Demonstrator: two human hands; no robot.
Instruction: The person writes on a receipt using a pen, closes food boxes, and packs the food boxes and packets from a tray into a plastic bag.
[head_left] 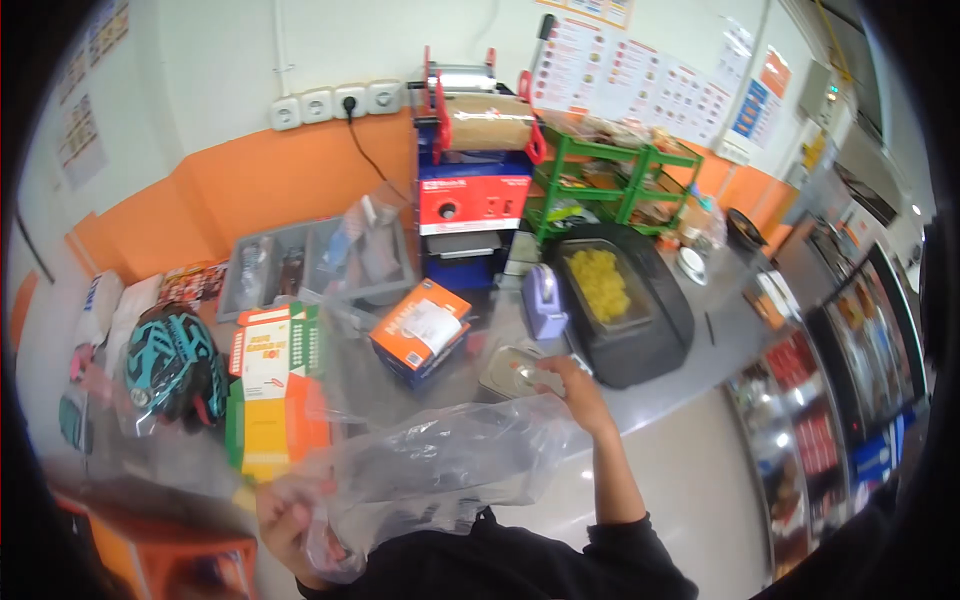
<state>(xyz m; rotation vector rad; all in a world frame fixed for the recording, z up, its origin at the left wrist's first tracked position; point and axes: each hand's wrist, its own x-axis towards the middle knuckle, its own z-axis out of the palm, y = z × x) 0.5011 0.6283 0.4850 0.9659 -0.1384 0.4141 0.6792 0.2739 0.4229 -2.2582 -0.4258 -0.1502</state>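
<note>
My left hand [287, 520], at the lower left, is closed around one end of a large clear plastic bag [450, 455]. The bag stretches to the right in front of my body, over the near edge of the counter. My right hand [577, 388] is at the bag's far end, with thumb and forefinger apart, beside the knob of a flat metal lid [507, 372]. I cannot tell whether its other fingers touch the bag. Behind the lid stands a purple tape dispenser [544, 305]. An orange and blue box [420, 330] sits left of the lid.
A tub of yellow food [603, 285] rests on a black tray [665, 315]. At the back are a sealing machine [475, 195], a green rack [625, 185] and a grey divided bin [285, 268]. Flattened cartons [270, 390] and a bagged teal-black item [172, 365] lie left.
</note>
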